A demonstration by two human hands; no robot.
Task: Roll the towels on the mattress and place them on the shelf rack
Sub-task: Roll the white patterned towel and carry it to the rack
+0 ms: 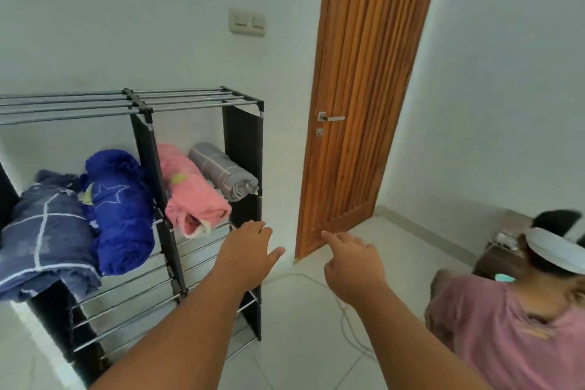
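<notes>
Both hands empty: my left hand (250,250) is spread loose just in front of the shelf rack (190,104); right hand (351,266) is loosely curled, index finger out. Four rolled towels sit on the rack's middle tier: slate-blue towel (44,231) and royal-blue towel (123,212) in the left bay, pink towel (193,196) and grey towel (224,174) in the right. Mattress isn't in view, so I can't tell if any are left. Looks mostly done.
</notes>
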